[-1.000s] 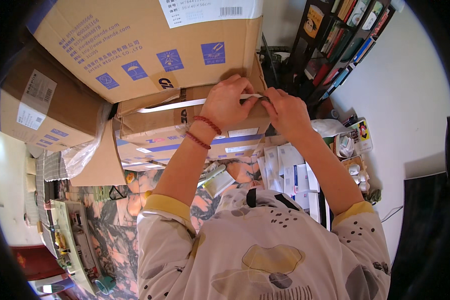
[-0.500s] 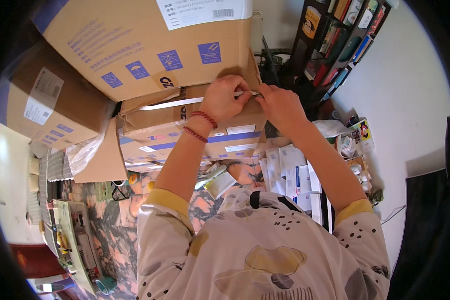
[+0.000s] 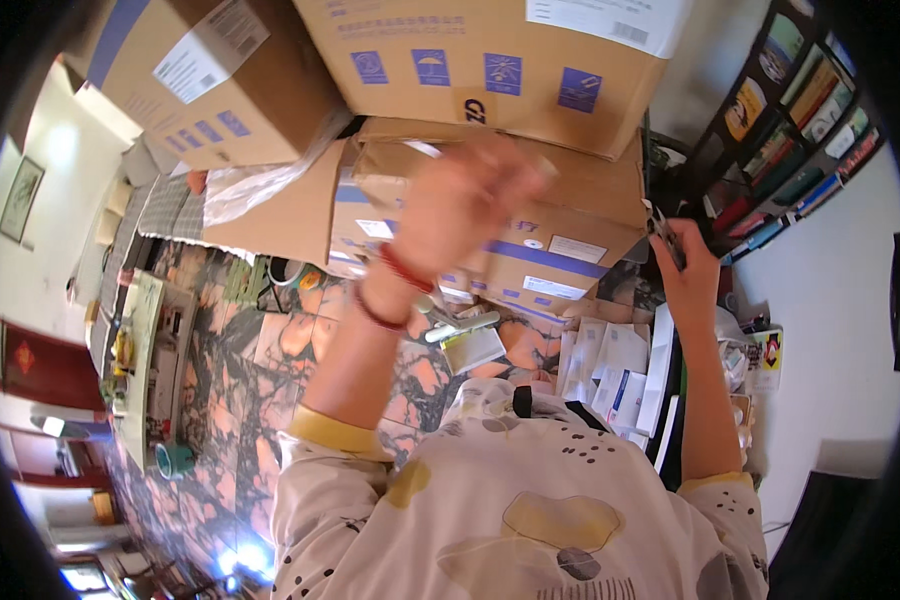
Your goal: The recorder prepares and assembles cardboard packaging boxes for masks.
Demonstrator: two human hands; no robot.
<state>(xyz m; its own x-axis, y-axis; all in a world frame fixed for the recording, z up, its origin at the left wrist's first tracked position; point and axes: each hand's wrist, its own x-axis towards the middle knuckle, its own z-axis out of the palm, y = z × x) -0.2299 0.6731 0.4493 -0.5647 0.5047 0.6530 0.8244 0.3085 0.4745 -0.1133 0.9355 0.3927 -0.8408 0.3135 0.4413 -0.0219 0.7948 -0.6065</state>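
Observation:
My left hand (image 3: 475, 195), wearing two red bead bracelets (image 3: 404, 270) at the wrist, is over the top front edge of a brown carton (image 3: 590, 190) with a blue band. Motion smears its fingers, and I cannot tell what they hold. A short piece of white strip (image 3: 422, 148) shows on the carton just beyond that hand. Off the carton's right corner, my right hand (image 3: 692, 270) is closed round a small dark tool with a metallic tip (image 3: 674, 245). Its exact kind is unclear.
A larger carton (image 3: 400, 110) stands on top at the back, with another carton (image 3: 300, 110) left of it. A cardboard flap (image 3: 280, 215) juts out at left. A dark bookshelf (image 3: 770, 110) stands at right. White boxes (image 3: 620, 355) lie below the carton's right side.
My hands have parted: the left has moved off the white strip's right end, the right outward past the carton's corner. The view has shifted left, and less of the strip shows.

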